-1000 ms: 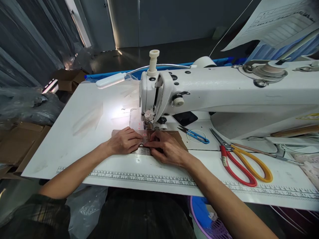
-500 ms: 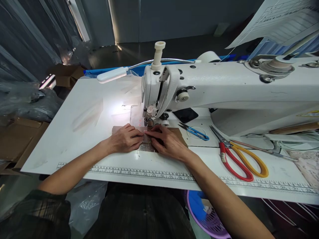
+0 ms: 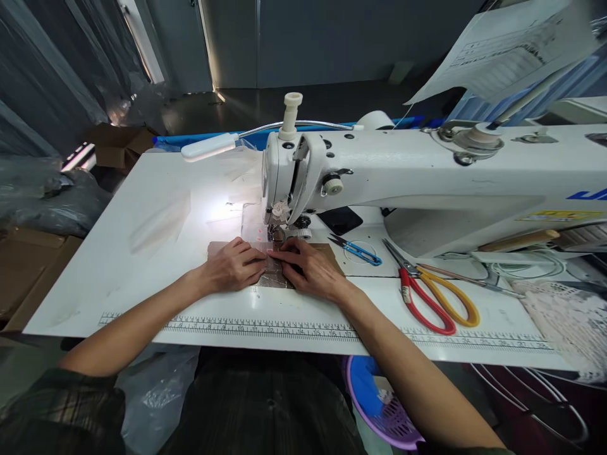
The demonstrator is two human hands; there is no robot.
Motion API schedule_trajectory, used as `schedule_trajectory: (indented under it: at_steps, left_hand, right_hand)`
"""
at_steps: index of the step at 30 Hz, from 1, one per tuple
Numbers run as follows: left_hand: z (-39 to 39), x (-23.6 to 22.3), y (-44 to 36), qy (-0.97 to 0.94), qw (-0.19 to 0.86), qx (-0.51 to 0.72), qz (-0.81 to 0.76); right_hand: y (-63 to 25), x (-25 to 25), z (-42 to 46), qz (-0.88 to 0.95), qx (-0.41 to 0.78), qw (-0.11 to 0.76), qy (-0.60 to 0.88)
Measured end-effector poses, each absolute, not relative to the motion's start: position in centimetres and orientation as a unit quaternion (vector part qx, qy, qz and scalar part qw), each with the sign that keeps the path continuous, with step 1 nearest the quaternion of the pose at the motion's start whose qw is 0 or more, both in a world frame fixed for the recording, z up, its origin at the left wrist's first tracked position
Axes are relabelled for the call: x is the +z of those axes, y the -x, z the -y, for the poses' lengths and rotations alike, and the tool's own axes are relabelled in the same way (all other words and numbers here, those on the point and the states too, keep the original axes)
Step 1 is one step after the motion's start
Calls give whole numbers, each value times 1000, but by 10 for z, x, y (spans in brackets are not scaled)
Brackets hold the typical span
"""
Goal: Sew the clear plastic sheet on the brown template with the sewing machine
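White table [image 3: 118, 265] | left hand [image 3: 231, 266] palm-down, right hand [image 3: 313, 268] angled inward, both on brown sheet [image 3: 272, 279] | fingers [image 3: 249, 256] bent, pinch unclear

Surface: your flat white table [image 3: 142, 278] is showing a printed black ruler [image 3: 270, 330].
Needle end: a white metal sewing machine [image 3: 398, 165] is standing near a brown sheet [image 3: 327, 254].
Right: blue-handled snips [image 3: 359, 251], red-and-yellow-handled scissors [image 3: 413, 272], cream lace [image 3: 564, 316] are lying.

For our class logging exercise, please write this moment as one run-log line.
left hand: on brown sheet | right hand: on same sheet | sewing machine: beyond both hands | red-and-yellow scissors: lying to right
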State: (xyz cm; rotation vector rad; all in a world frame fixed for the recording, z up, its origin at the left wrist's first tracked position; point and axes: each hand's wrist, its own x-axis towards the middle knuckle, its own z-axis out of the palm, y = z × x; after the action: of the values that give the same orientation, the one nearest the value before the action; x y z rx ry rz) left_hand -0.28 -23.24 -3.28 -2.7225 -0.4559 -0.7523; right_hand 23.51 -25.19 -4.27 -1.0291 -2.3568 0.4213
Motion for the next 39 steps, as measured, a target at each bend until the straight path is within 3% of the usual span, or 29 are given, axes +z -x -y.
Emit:
schedule_trajectory:
  at_steps: [5,14,26,34,39]
  left_hand:
    - [236,-29,1,938,154,-263,163]
    - [220,-17,4,974,38,-173,141]
    - [219,-22,2,967,83,-160,181]
    - [219,-24,1,965,78,-132,215]
    - [214,-27,2,964,69,-134,219]
  right_hand:
    - [-236,-39,252,883,148,256,365]
    - [-236,-44,252,883,122,245,380]
    - [-229,-37,252,884,52,162,436]
    - [-229,-36,252,879,87,202,424]
    - [-227,-34,251,878,66,171,442]
